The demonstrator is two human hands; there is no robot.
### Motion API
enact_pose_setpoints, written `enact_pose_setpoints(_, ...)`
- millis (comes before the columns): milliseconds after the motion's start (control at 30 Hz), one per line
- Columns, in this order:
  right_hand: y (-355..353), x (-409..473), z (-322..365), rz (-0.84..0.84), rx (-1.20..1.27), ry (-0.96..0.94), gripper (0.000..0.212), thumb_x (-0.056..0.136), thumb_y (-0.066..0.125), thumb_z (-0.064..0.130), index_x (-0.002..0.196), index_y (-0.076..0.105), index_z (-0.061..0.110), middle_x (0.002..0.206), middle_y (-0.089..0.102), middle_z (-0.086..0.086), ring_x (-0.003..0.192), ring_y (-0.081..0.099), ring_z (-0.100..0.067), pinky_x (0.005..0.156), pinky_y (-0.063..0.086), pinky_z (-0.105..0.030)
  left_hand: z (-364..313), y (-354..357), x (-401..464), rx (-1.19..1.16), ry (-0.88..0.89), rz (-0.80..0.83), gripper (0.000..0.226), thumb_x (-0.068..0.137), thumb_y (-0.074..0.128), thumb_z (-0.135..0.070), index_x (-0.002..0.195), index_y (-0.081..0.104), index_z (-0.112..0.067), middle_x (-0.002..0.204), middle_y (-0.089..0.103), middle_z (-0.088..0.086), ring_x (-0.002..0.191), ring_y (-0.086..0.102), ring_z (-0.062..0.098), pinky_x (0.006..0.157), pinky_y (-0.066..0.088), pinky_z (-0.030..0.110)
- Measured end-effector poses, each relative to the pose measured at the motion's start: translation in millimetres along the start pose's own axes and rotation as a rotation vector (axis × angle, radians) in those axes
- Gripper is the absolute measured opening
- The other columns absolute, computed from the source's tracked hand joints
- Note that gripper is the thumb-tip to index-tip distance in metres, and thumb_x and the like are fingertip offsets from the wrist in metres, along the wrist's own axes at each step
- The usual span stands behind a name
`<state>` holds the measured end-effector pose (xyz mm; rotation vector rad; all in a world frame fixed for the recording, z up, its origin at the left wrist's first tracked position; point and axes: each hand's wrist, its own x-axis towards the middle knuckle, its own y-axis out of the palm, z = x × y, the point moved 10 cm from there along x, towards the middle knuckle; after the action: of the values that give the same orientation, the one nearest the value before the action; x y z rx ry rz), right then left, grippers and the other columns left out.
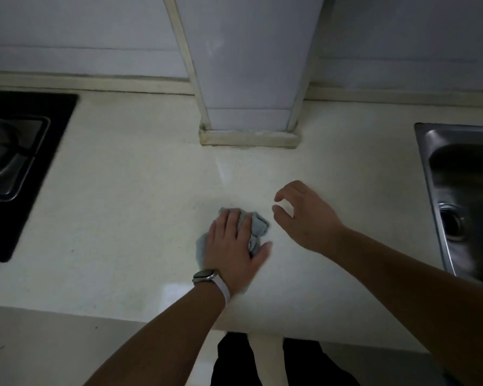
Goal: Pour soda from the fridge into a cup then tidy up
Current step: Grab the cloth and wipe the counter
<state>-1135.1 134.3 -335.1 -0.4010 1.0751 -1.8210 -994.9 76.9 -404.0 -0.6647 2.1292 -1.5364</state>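
A crumpled grey-blue cloth (258,227) lies on the pale countertop (123,218) near its front edge. My left hand (232,246), with a watch on the wrist, presses flat on top of the cloth, fingers spread over it. My right hand (304,215) hovers just to the right of the cloth, fingers curled and apart, holding nothing. No soda, cup or fridge is in view.
A black gas hob (14,168) is set into the counter at the left. A steel sink (463,196) is at the right edge. A tiled wall column (248,107) juts onto the counter at the back middle.
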Motion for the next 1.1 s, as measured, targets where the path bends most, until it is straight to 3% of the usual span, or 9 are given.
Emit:
enact_pose_setpoints(133, -19, -6, -32, -0.027, 0.002, 0.041, 0.025, 0.095, 0.051, 0.035, 0.112, 0.058, 0.019, 0.117, 0.050, 0.006, 0.097, 0.046, -0.008, 0.082, 0.041, -0.025, -48, 15, 14, -0.001, 0.098, 0.047, 0.074, 0.091, 0.033, -0.072, 0.149, 0.033, -0.024, 0.154, 0.039, 0.008, 0.146, 0.024, 0.031, 0.118, 0.026, 0.050)
enact_pose_setpoints(300, -40, -10, -70, -0.075, 0.011, 0.073, 0.020, 0.095, 0.053, 0.033, 0.108, 0.060, 0.019, 0.115, 0.052, 0.006, 0.098, 0.051, -0.010, 0.080, 0.042, -0.025, -105, 30, 33, -0.027, 0.202, 0.102, 0.069, 0.094, 0.029, -0.070, 0.153, 0.021, -0.035, 0.160, 0.025, 0.012, 0.150, 0.012, 0.035, 0.119, 0.010, 0.046)
enact_pose_setpoints(500, -61, -10, -110, -0.107, 0.021, 0.112, 0.016, 0.093, 0.054, 0.028, 0.104, 0.061, 0.018, 0.106, 0.051, 0.006, 0.092, 0.052, -0.011, 0.074, 0.045, -0.027, -150, 44, 74, -0.034, 0.261, 0.111, 0.061, 0.094, 0.039, -0.060, 0.149, 0.033, -0.033, 0.156, 0.033, 0.013, 0.148, 0.018, 0.038, 0.117, 0.020, 0.051)
enact_pose_setpoints(633, -69, -8, -124, -0.140, 0.024, 0.115, 0.017, 0.094, 0.054, 0.029, 0.103, 0.062, 0.017, 0.104, 0.051, 0.006, 0.083, 0.051, -0.011, 0.066, 0.045, -0.026, -159, 48, 110, -0.015, 0.264, 0.133, 0.057, 0.097, 0.022, -0.057, 0.148, 0.036, -0.036, 0.158, 0.031, 0.008, 0.149, 0.014, 0.032, 0.119, 0.016, 0.051)
enact_pose_setpoints(767, -70, -4, -130, -0.140, 0.022, 0.113, 0.020, 0.091, 0.055, 0.031, 0.102, 0.062, 0.016, 0.102, 0.050, 0.008, 0.082, 0.052, -0.011, 0.062, 0.039, -0.024, -148, 42, 135, 0.009, 0.274, 0.103, 0.051, 0.096, 0.034, -0.056, 0.142, 0.043, -0.035, 0.152, 0.038, 0.005, 0.146, 0.021, 0.031, 0.117, 0.022, 0.050)
enact_pose_setpoints(867, -70, 2, -123, -0.134, 0.017, 0.123, 0.022, 0.091, 0.054, 0.034, 0.104, 0.061, 0.018, 0.104, 0.049, 0.010, 0.086, 0.052, -0.011, 0.067, 0.042, -0.026, -128, 31, 139, 0.008, 0.256, 0.062, 0.049, 0.094, 0.040, -0.051, 0.138, 0.048, -0.031, 0.148, 0.043, 0.005, 0.143, 0.027, 0.032, 0.114, 0.027, 0.049)
enact_pose_setpoints(1000, -63, 12, -108, -0.115, 0.019, 0.140, 0.019, 0.093, 0.054, 0.034, 0.105, 0.060, 0.021, 0.111, 0.052, 0.009, 0.095, 0.052, -0.010, 0.076, 0.044, -0.028, -68, 4, 147, -0.015, 0.175, -0.042, 0.049, 0.091, 0.044, -0.047, 0.132, 0.056, -0.025, 0.137, 0.051, 0.007, 0.133, 0.037, 0.031, 0.107, 0.037, 0.051)
enact_pose_setpoints(1100, -50, 19, -88, -0.098, 0.013, 0.126, 0.020, 0.093, 0.053, 0.035, 0.105, 0.061, 0.021, 0.112, 0.053, 0.010, 0.096, 0.052, -0.010, 0.077, 0.044, -0.027, -3, -6, 151, 0.028, 0.078, -0.045, 0.054, 0.090, 0.041, -0.052, 0.135, 0.055, -0.025, 0.140, 0.049, 0.008, 0.135, 0.036, 0.033, 0.109, 0.034, 0.052)
